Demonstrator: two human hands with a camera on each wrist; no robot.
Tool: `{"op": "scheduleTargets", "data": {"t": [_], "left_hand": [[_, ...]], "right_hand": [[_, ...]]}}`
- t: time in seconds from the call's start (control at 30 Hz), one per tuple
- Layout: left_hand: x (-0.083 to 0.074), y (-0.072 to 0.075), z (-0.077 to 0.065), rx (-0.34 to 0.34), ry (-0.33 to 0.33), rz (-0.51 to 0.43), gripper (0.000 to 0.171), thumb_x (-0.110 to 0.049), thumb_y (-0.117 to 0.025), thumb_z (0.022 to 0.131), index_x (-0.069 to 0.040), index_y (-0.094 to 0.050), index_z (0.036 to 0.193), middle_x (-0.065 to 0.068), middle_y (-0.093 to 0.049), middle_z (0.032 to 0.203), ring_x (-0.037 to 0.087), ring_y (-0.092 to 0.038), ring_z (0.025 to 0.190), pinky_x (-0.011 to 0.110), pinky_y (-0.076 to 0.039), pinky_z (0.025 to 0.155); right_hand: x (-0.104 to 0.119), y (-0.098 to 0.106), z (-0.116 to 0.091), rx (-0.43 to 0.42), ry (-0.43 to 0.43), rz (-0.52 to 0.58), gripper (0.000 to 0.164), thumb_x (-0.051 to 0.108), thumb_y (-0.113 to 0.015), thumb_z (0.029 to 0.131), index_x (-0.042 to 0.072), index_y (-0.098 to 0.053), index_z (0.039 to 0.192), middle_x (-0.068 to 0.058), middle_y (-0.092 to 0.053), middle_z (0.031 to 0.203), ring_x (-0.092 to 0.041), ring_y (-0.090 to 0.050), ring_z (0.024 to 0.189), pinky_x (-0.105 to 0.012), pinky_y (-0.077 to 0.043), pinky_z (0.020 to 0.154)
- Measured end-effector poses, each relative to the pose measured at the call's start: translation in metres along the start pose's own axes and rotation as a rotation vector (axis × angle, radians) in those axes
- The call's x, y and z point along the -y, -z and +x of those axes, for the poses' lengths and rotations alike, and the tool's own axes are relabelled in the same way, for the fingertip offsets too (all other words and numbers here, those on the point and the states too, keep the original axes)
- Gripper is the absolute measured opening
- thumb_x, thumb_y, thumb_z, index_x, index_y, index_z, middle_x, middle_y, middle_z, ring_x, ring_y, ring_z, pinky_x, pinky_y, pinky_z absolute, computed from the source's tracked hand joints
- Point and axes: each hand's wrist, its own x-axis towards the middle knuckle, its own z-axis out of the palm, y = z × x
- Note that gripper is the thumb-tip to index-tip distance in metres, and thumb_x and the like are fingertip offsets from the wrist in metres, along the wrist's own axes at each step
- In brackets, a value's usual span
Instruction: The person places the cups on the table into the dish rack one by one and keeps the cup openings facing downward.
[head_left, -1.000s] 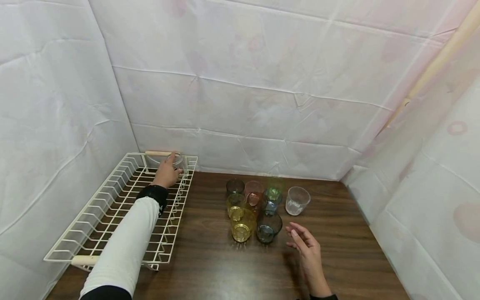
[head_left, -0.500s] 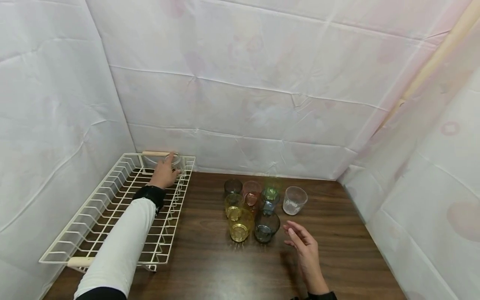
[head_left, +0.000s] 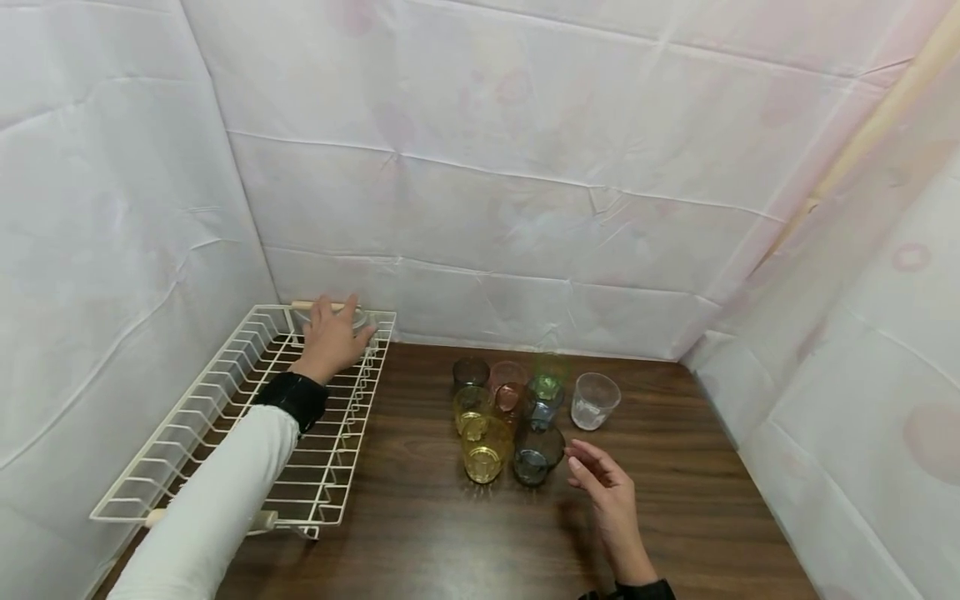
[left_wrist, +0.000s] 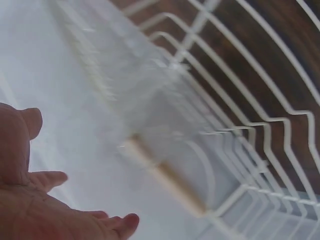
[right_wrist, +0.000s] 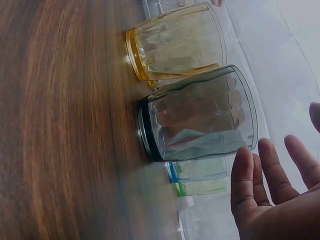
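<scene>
A clear glass (head_left: pixel 363 319) stands in the far end of the white wire dish rack (head_left: pixel 225 400), partly hidden by my left hand (head_left: pixel 330 339). That hand is above the rack with its fingers spread and grips nothing; the left wrist view shows it apart from the blurred glass (left_wrist: pixel 155 95). On the table, my right hand (head_left: pixel 611 500) is beside a dark grey glass (head_left: pixel 534 458), fingers relaxed. In the right wrist view its fingertips are close to that glass's rim; whether they touch it I cannot tell.
Yellow glasses (head_left: pixel 483 454), a reddish glass (head_left: pixel 507 400), a blue glass (head_left: pixel 545 402), a green glass (head_left: pixel 550 379) and a dark brown glass (head_left: pixel 470 375) cluster on the wooden table (head_left: pixel 420 533). A clear glass (head_left: pixel 596 402) stands to their right. White sheeting (head_left: pixel 480 208) encloses the back and sides.
My left hand has let go of the clear glass in the rack, its fingers spreading and rising off it. My right hand has shifted slightly left, closer to the dark grey glass.
</scene>
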Motion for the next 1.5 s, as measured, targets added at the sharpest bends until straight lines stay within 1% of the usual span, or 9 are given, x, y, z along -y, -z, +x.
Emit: {"op": "scheduleTargets", "data": {"t": [0.1, 0.37, 0.57, 0.67, 0.87, 1.0, 1.1, 1.27, 1.5], "left_hand": [[-0.018, 0.011, -0.012, 0.004, -0.026, 0.007, 0.079, -0.047, -0.053, 0.110, -0.009, -0.020, 0.171, 0.043, -0.003, 0.172, 0.061, 0.000, 0.162, 0.086, -0.011, 0.122], [-0.060, 0.025, -0.055, -0.110, -0.147, 0.085, 0.066, -0.036, -0.060, 0.107, -0.005, -0.040, 0.162, 0.039, -0.044, 0.153, 0.061, -0.043, 0.142, 0.079, -0.037, 0.112], [-0.084, 0.033, -0.095, -0.150, -0.247, 0.092, 0.058, -0.029, -0.067, 0.104, -0.007, -0.050, 0.156, 0.035, -0.051, 0.150, 0.059, -0.049, 0.138, 0.075, -0.042, 0.108], [-0.091, 0.034, -0.114, -0.170, -0.277, 0.078, 0.057, -0.027, -0.070, 0.103, -0.008, -0.054, 0.153, 0.033, -0.055, 0.148, 0.057, -0.051, 0.136, 0.073, -0.044, 0.107], [-0.100, 0.025, -0.148, -0.194, -0.334, 0.020, 0.056, -0.026, -0.074, 0.099, -0.009, -0.059, 0.150, 0.029, -0.060, 0.143, 0.053, -0.056, 0.135, 0.071, -0.045, 0.110], [-0.101, 0.014, -0.165, -0.198, -0.376, -0.059, 0.058, -0.024, -0.077, 0.098, -0.010, -0.059, 0.151, 0.027, -0.059, 0.146, 0.050, -0.055, 0.138, 0.070, -0.044, 0.114], [-0.102, 0.004, -0.177, -0.197, -0.384, -0.094, 0.059, -0.024, -0.078, 0.097, -0.011, -0.059, 0.151, 0.025, -0.059, 0.147, 0.049, -0.055, 0.138, 0.070, -0.045, 0.114], [-0.106, -0.011, -0.193, -0.202, -0.360, -0.141, 0.059, -0.024, -0.081, 0.095, -0.014, -0.061, 0.150, 0.021, -0.061, 0.147, 0.046, -0.057, 0.138, 0.069, -0.046, 0.112], [-0.107, -0.019, -0.196, -0.227, -0.359, -0.151, 0.058, -0.025, -0.081, 0.094, -0.017, -0.063, 0.148, 0.019, -0.062, 0.146, 0.045, -0.058, 0.136, 0.069, -0.046, 0.111]], "right_hand": [[0.000, -0.002, 0.002, -0.022, 0.013, -0.044, 0.033, 0.004, -0.071, 0.101, -0.008, -0.069, 0.131, 0.009, -0.080, 0.110, -0.004, -0.072, 0.101, -0.022, -0.062, 0.081], [0.002, -0.008, 0.007, -0.090, 0.043, -0.176, 0.030, 0.009, -0.080, 0.095, 0.004, -0.077, 0.125, -0.006, -0.080, 0.121, -0.002, -0.068, 0.110, -0.019, -0.056, 0.083], [0.005, -0.010, 0.008, -0.065, 0.085, -0.226, 0.033, 0.009, -0.082, 0.093, 0.006, -0.077, 0.126, -0.005, -0.077, 0.125, -0.001, -0.071, 0.091, -0.019, -0.057, 0.076], [0.008, -0.010, 0.010, -0.034, 0.108, -0.239, 0.035, 0.008, -0.082, 0.093, 0.006, -0.076, 0.128, -0.010, -0.073, 0.132, -0.004, -0.071, 0.093, -0.018, -0.059, 0.078], [0.013, -0.010, 0.012, 0.047, 0.086, -0.341, 0.042, 0.017, -0.081, 0.096, 0.013, -0.071, 0.137, -0.011, -0.062, 0.151, -0.006, -0.055, 0.131, -0.033, -0.059, 0.103], [0.013, -0.012, 0.016, 0.110, 0.079, -0.378, 0.051, 0.023, -0.079, 0.099, 0.012, -0.064, 0.146, -0.012, -0.055, 0.159, -0.023, -0.051, 0.145, -0.052, -0.054, 0.113], [0.013, -0.013, 0.021, 0.154, 0.103, -0.407, 0.056, 0.027, -0.079, 0.099, 0.013, -0.060, 0.150, -0.014, -0.050, 0.162, -0.035, -0.047, 0.150, -0.059, -0.050, 0.116], [0.016, -0.018, 0.024, 0.190, 0.136, -0.474, 0.061, 0.032, -0.080, 0.098, 0.017, -0.058, 0.152, -0.015, -0.047, 0.165, -0.040, -0.044, 0.153, -0.062, -0.047, 0.119], [0.014, -0.020, 0.022, 0.220, 0.138, -0.494, 0.064, 0.034, -0.079, 0.098, 0.017, -0.055, 0.155, -0.017, -0.043, 0.167, -0.044, -0.038, 0.157, -0.066, -0.042, 0.121]]}}
